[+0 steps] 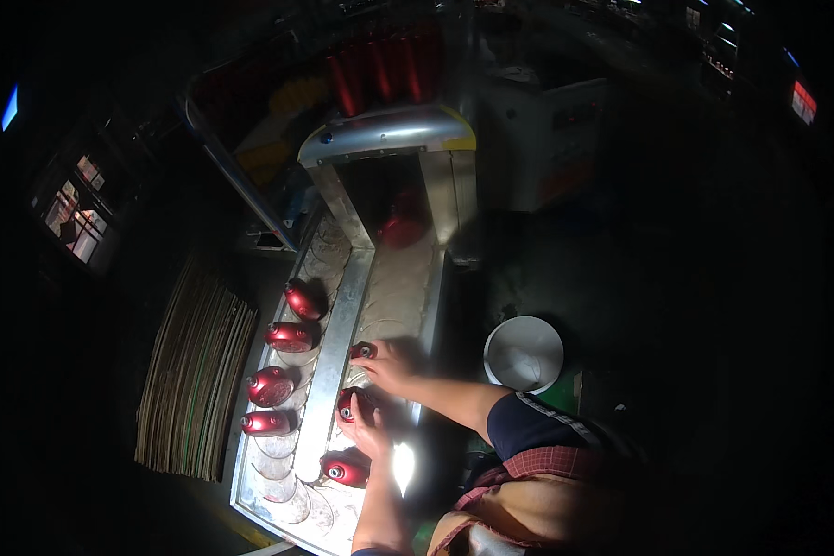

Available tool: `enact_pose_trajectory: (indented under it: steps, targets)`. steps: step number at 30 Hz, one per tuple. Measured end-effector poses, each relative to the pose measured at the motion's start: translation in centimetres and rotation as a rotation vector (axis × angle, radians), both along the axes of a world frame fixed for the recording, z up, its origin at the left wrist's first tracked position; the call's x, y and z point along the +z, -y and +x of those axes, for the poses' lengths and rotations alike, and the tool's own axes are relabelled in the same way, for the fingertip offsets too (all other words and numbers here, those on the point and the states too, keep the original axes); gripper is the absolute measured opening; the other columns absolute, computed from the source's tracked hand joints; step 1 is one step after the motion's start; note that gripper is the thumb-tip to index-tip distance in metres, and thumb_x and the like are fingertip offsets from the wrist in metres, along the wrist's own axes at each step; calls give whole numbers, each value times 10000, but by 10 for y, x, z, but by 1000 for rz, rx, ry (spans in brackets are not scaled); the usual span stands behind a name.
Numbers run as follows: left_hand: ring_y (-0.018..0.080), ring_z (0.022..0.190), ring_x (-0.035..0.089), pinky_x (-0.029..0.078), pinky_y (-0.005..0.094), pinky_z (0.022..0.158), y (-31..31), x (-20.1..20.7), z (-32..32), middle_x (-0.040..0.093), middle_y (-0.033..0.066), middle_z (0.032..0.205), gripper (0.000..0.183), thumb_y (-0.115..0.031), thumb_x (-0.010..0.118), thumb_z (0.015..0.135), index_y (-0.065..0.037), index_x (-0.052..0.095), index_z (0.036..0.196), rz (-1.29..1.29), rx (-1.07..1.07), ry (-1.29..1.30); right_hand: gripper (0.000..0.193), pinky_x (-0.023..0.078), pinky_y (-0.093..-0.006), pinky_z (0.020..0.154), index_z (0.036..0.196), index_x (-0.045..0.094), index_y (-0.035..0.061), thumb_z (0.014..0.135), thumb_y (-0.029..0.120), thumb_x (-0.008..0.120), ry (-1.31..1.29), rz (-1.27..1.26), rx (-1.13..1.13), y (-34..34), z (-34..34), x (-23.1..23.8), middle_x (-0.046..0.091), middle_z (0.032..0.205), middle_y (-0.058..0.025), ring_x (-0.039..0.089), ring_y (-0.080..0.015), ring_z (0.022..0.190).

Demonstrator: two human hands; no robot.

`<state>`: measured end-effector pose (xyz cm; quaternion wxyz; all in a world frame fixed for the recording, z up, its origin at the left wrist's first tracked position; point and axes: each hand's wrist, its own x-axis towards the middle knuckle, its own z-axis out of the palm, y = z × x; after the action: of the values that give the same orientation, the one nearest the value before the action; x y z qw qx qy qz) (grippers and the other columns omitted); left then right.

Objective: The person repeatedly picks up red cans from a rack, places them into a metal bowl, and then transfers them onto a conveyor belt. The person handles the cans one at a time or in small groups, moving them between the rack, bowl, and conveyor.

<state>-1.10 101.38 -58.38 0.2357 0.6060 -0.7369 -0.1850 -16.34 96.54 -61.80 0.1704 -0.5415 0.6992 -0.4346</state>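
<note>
Several glossy red rounded bottles with short necks lie on a U-shaped conveyor (pixel 329 375). On its near lane my left hand (pixel 369 435) has its fingers around a red bottle (pixel 347 406), whose neck faces up-left. Farther up the same lane, my right hand (pixel 389 368) grips another red bottle (pixel 362 351), partly covered by the fingers. Just below my left hand lies a third red bottle (pixel 347 470), close to the wrist. Across the metal divider, the far lane carries more red bottles, among them one on its side (pixel 289 336).
A metal tunnel housing (pixel 385 139) spans the lane at the top, with a red bottle (pixel 401 227) in its mouth. Stacked cardboard sheets (pixel 195 371) stand left of the conveyor. A white bucket (pixel 524 352) is on the floor at right. The surroundings are dark.
</note>
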Motion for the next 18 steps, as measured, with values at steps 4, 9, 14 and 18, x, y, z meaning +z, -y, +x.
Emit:
enact_pose_trajectory:
  steps: [4, 9, 14, 18]
  targets:
    - [466, 1405, 288, 274, 504, 1146, 19, 2, -26, 181, 335, 1539, 807, -92, 779, 762, -267, 434, 1471, 50, -106, 62, 585, 325, -453, 1142, 1278, 637, 347, 787, 29, 650, 57, 155, -6, 22, -25, 5, 299, 1521, -184, 313, -431, 1360]
    - [438, 1366, 370, 315, 489, 1116, 27, 39, -57, 331, 318, 1492, 740, -19, 731, 808, -221, 449, 1461, -43, -176, -182, 469, 383, -377, 1098, 1233, 668, 246, 824, 18, 652, 244, -22, -28, -5, -68, 7, 449, 1408, -145, 439, -332, 1312]
    - [184, 954, 617, 521, 293, 803, -10, 22, -63, 615, 112, 1252, 474, 59, 597, 904, -59, 541, 1360, 321, -163, -777, 295, 482, -388, 925, 1114, 697, 122, 846, 12, 641, 402, 59, -127, -103, -94, -23, 640, 1069, -107, 585, -292, 1039]
    - [152, 800, 609, 496, 237, 648, -52, -26, -51, 637, 89, 1012, 237, -19, 588, 938, -23, 618, 1173, 798, -157, -987, 201, 535, -301, 787, 1107, 717, 103, 944, 114, 601, 555, 177, -246, -195, -99, -41, 718, 946, -60, 666, -165, 841]
